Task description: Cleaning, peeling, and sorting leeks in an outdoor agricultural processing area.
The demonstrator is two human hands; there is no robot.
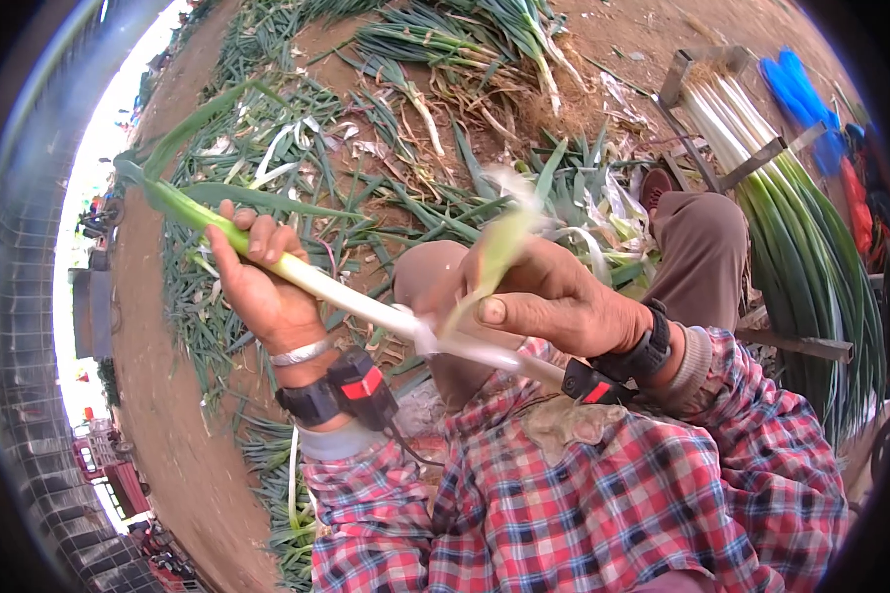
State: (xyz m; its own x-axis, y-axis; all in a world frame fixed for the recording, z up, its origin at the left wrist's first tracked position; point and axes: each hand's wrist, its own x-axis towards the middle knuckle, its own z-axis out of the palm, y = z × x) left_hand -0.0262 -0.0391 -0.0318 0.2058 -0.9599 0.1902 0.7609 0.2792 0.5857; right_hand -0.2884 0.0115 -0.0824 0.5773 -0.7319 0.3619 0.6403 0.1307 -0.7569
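A long green onion (356, 299) lies slantwise before me, its green leaves up to the left and its white stalk down to the right. My left hand (257, 282) is wrapped round the stalk where green turns to white. Between the thumb and fingers of my right hand (574, 301) is pinched a pale yellow-green outer leaf (506, 237), blurred by motion. That leaf stretches down to the white shaft and seems still joined to it. The onion's lower end passes below my right hand, close to the wrist, and is blurred.
A metal rack (761, 163) at the right bears a thick bundle of green onions (761, 188). Unpeeled onions (430, 44) with roots lie on the ground ahead. Leaf trimmings (232, 193) cover the soil at left and between my knees. Blue plastic (801, 104) lies beyond the rack.
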